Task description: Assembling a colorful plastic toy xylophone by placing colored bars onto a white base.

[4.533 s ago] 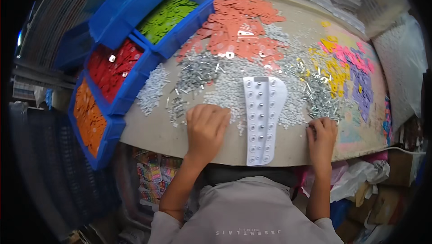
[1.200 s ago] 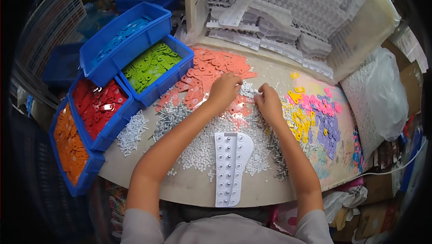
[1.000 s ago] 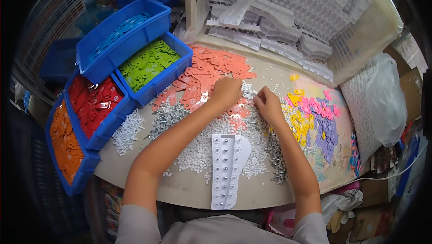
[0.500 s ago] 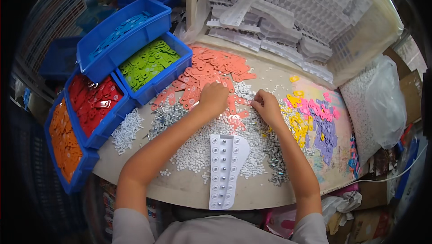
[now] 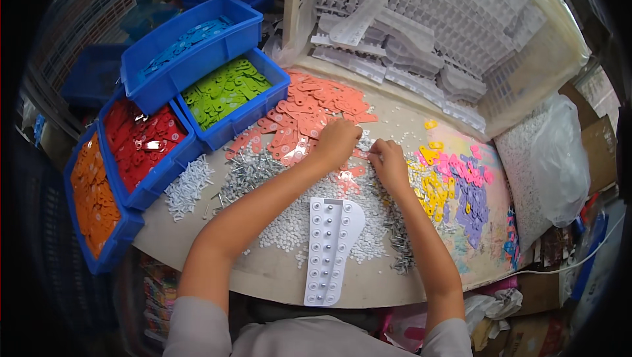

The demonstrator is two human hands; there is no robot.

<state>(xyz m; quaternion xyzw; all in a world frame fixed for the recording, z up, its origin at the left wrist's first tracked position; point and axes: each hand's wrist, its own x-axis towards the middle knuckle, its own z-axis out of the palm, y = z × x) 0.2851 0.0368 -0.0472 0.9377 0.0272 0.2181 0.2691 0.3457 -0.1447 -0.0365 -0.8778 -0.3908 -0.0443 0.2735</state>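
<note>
Can't tell if open or gripping with curled left grip or bent right grip just beside, coral tabs beyond left grip, white holder bodyward of both; might scatter white beads between by dragging left forearm low.

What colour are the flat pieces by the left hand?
Coral pieces, best in the head view.

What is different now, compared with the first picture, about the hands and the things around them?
The left hand reached forward from beside the white holder to the coral strips; the right hand went forward and inward from the metal pins, close to it. Whether either holds a piece is unclear. The white holder and the blue bins stayed in place.
</note>
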